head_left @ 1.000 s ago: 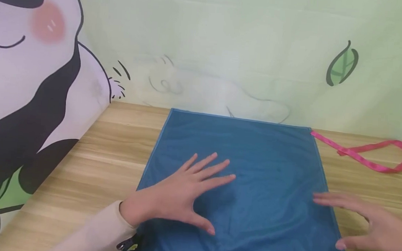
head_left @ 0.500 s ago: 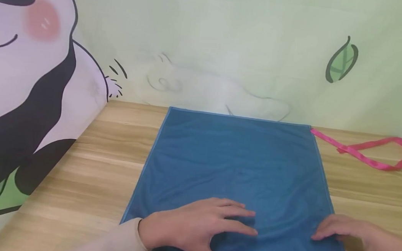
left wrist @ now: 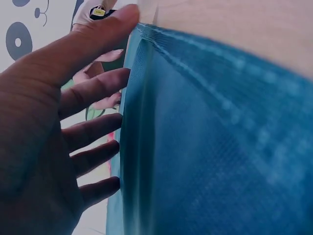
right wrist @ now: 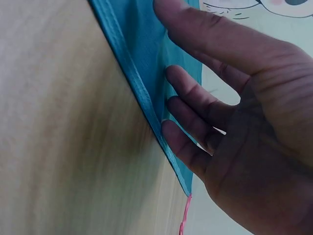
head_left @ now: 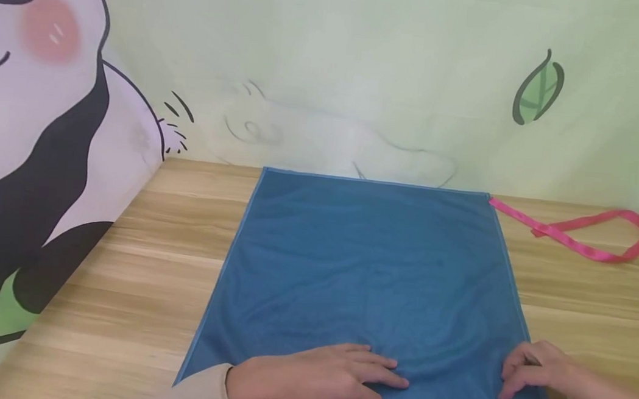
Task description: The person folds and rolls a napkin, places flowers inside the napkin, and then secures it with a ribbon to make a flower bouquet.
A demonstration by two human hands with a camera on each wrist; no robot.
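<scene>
A blue cloth (head_left: 371,257) with stitched hems lies spread flat, with slight wrinkles, and runs out of the head view at the bottom. My left hand (head_left: 316,382) rests on its near part, fingers spread and loosely bent. In the left wrist view, the fingertips of the left hand (left wrist: 54,107) touch the blue fabric (left wrist: 210,132), with the thumb by a stitched corner. Over the right edge is my right hand (head_left: 558,382), fingers bent down to the fabric. The right wrist view shows the right hand (right wrist: 239,107) with loosely curved fingers at the hem (right wrist: 142,93), pinching nothing visible.
A pink ribbon (head_left: 596,250) runs from the cloth's far right corner and loops on the wood-grain table (head_left: 144,274). Behind stands a pale green backdrop (head_left: 361,55) with a leaf drawing; a panda picture (head_left: 54,128) is at the left.
Both hands have come down to the cloth. The left hand has moved nearer and its spread fingers have drawn closer together; the right hand's fingers have bent. The head view has shifted slightly.
</scene>
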